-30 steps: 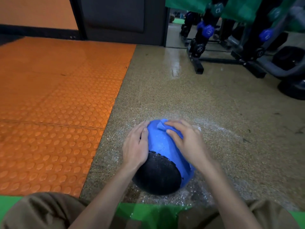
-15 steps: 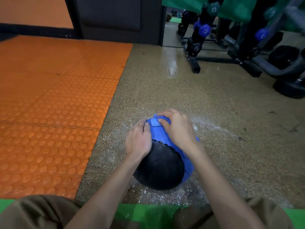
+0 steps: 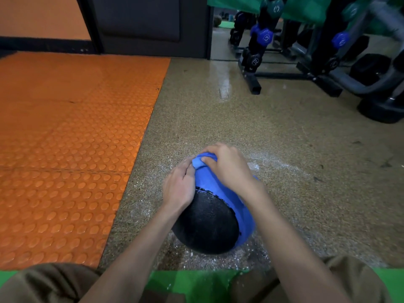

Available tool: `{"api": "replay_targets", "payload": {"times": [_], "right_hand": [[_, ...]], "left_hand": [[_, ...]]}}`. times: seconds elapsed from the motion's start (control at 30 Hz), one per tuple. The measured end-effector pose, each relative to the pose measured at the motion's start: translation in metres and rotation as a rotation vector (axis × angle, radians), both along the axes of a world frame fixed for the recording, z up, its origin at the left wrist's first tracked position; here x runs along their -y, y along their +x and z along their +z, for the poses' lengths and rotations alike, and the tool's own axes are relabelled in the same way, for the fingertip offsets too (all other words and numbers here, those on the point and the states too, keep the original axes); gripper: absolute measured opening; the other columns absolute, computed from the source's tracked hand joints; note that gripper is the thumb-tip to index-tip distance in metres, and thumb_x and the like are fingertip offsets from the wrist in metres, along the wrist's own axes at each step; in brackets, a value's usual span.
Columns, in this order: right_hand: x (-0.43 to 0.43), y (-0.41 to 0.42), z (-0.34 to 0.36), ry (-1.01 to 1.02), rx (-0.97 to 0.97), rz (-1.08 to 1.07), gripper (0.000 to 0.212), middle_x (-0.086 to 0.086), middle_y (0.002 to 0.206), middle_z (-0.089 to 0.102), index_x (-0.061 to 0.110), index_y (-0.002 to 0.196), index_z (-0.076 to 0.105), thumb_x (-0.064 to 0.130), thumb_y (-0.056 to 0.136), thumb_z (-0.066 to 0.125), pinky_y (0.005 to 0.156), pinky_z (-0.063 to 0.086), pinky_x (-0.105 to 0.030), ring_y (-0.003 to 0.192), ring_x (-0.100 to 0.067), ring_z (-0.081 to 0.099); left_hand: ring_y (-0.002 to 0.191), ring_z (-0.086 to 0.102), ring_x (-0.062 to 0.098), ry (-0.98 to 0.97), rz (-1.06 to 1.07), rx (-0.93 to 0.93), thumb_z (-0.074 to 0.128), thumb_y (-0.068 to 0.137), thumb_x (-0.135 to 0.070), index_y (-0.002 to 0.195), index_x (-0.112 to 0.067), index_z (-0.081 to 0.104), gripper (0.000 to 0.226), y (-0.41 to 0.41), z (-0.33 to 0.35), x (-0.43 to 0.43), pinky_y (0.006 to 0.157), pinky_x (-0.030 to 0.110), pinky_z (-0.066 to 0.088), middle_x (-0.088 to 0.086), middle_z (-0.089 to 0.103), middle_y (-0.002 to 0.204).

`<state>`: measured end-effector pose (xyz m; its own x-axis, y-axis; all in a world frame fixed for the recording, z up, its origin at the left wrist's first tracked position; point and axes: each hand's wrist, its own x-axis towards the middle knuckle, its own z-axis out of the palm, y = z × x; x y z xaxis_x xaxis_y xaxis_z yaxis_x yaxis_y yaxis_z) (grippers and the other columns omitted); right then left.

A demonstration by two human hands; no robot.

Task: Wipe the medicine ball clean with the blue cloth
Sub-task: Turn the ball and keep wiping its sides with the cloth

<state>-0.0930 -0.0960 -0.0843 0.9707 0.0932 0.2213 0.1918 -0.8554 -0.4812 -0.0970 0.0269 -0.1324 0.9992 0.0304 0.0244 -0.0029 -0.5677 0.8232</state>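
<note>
A black, rough-textured medicine ball [image 3: 207, 224] rests on the speckled floor just in front of my knees. The blue cloth [image 3: 220, 193] is draped over its far and right side, bunched at the top. My left hand [image 3: 180, 186] presses against the ball's upper left, thumb touching the cloth's bunched edge. My right hand [image 3: 227, 167] lies on top of the cloth with its fingers curled, gripping the bunched fold at the ball's far top. The ball's far side is hidden under the cloth.
An orange studded mat [image 3: 65, 149] covers the floor to the left. A dumbbell rack [image 3: 258, 51] and dark gym equipment [image 3: 380, 99] stand at the back right. White dust [image 3: 218, 256] lies scattered around the ball.
My right hand slid from the cloth's right side up to the ball's far top and curled, bunching the cloth there. My left hand shifted slightly up toward it.
</note>
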Motion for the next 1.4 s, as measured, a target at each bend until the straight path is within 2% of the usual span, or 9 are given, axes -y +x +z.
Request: {"api": "replay_targets", "payload": {"times": [0.13, 0.33, 0.47, 0.6, 0.73, 0.87, 1.07, 1.27, 1.4], "right_hand": [[-0.004, -0.024, -0.017, 0.037, 0.184, 0.000, 0.023, 0.000, 0.111, 0.063, 0.018, 0.107, 0.067, 0.023, 0.089, 0.055, 0.087, 0.046, -0.036, 0.102, -0.024, 0.059], [0.014, -0.095, -0.066, 0.335, 0.500, -0.063, 0.027, 0.002, 0.113, 0.060, 0.011, 0.107, 0.067, 0.024, 0.092, 0.050, 0.098, 0.038, -0.015, 0.111, -0.004, 0.053], [0.029, -0.067, -0.062, 0.526, 0.350, -0.205, 0.022, 0.008, 0.110, 0.060, 0.011, 0.110, 0.066, 0.016, 0.090, 0.056, 0.091, 0.033, -0.003, 0.106, 0.011, 0.049], [0.053, -0.042, -0.081, 0.879, 0.010, -0.469, 0.025, -0.001, 0.116, 0.063, 0.011, 0.115, 0.062, 0.015, 0.092, 0.054, 0.087, 0.040, -0.018, 0.111, -0.015, 0.057], [0.028, -0.073, -0.083, 0.782, 0.192, -0.448, 0.027, 0.003, 0.121, 0.059, 0.013, 0.117, 0.062, 0.019, 0.091, 0.055, 0.093, 0.033, -0.010, 0.115, 0.000, 0.050], [0.004, -0.095, -0.096, 0.656, 0.447, -0.277, 0.034, 0.005, 0.120, 0.057, 0.015, 0.114, 0.063, 0.035, 0.092, 0.047, 0.099, 0.032, -0.009, 0.116, 0.008, 0.046], [0.029, -0.064, -0.133, 1.038, 0.026, -0.605, 0.021, 0.008, 0.107, 0.062, 0.028, 0.111, 0.059, 0.022, 0.094, 0.051, 0.090, 0.046, -0.028, 0.108, -0.014, 0.058], [-0.009, -0.074, -0.102, 0.788, 0.410, -0.429, 0.031, 0.006, 0.119, 0.056, 0.014, 0.116, 0.063, 0.027, 0.091, 0.049, 0.095, 0.032, -0.004, 0.113, 0.013, 0.044], [0.008, -0.060, -0.118, 0.938, 0.252, -0.520, 0.021, 0.013, 0.113, 0.058, 0.027, 0.112, 0.059, 0.024, 0.093, 0.052, 0.093, 0.040, -0.013, 0.109, 0.008, 0.050]], "left_hand": [[0.127, 0.047, 0.018, -0.124, -0.004, -0.002, 0.033, 0.093, -0.033, 0.124, -0.024, 0.061, 0.043, 0.008, -0.007, -0.007, 0.107, 0.029, 0.031, -0.004, 0.056, 0.134], [0.126, 0.046, 0.011, -0.227, -0.080, -0.038, 0.037, 0.091, -0.035, 0.120, -0.027, 0.064, 0.040, 0.015, -0.013, -0.027, 0.111, 0.031, 0.028, -0.009, 0.057, 0.132], [0.126, 0.043, 0.010, -0.254, -0.032, -0.028, 0.035, 0.101, -0.021, 0.125, -0.020, 0.061, 0.035, 0.012, -0.015, -0.030, 0.110, 0.027, 0.026, -0.005, 0.054, 0.134], [0.127, 0.046, 0.017, -0.241, 0.123, 0.061, 0.038, 0.101, -0.015, 0.125, -0.014, 0.059, 0.033, 0.004, -0.020, -0.034, 0.107, 0.025, 0.027, 0.002, 0.056, 0.133], [0.124, 0.049, 0.021, 0.037, -0.093, 0.371, 0.039, 0.093, -0.034, 0.131, -0.019, 0.052, 0.043, -0.006, -0.001, -0.026, 0.109, 0.040, 0.031, -0.006, 0.053, 0.134], [0.138, 0.026, 0.001, 0.506, -0.341, 0.297, 0.018, 0.072, -0.071, 0.128, -0.047, 0.049, 0.068, -0.002, 0.013, -0.001, 0.111, 0.031, 0.014, -0.029, 0.036, 0.139], [0.137, 0.033, 0.009, 0.418, -0.252, 0.150, 0.034, 0.074, -0.068, 0.122, -0.047, 0.056, 0.057, 0.028, 0.020, 0.001, 0.114, 0.037, 0.022, -0.017, 0.045, 0.142], [0.130, 0.043, 0.012, 0.361, -0.175, 0.031, 0.037, 0.075, -0.063, 0.118, -0.047, 0.059, 0.051, 0.049, 0.025, 0.003, 0.108, 0.034, 0.029, -0.020, 0.050, 0.137], [0.130, 0.043, 0.015, 0.336, -0.123, 0.015, 0.048, 0.092, -0.051, 0.120, -0.044, 0.059, 0.031, 0.053, 0.027, 0.002, 0.106, 0.033, 0.029, -0.017, 0.050, 0.138]]}}
